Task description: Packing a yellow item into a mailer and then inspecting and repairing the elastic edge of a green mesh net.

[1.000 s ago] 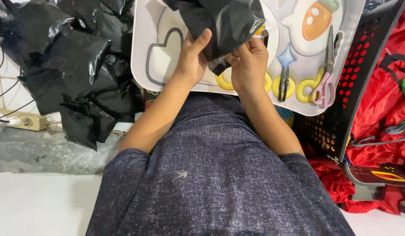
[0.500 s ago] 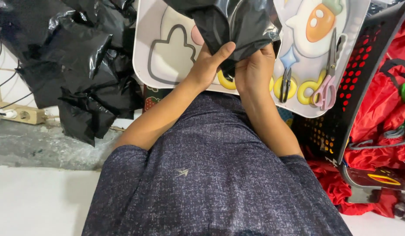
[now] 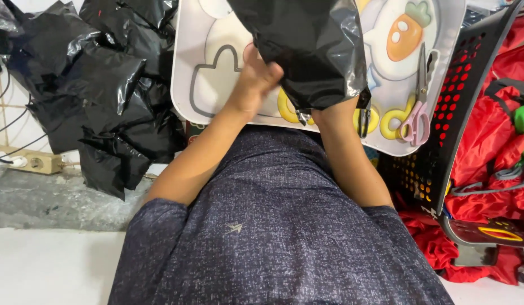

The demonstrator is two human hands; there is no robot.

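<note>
Both hands grip black bag (image 3: pixel 313 51): left hand (image 3: pixel 256 76) at edge, right hidden inside.

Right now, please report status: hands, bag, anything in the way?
Left hand grips black plastic bag. Right hand hidden under the bag. Scissors lie apart on white tray.

Small white tray table (image 3: pixel 205 85) printed with cartoon shapes, pink-handled scissors (image 3: pixel 418 96) laid near its right edge, a black plastic bag (image 3: pixel 307 51) held over its middle, pressed against the surface.
</note>
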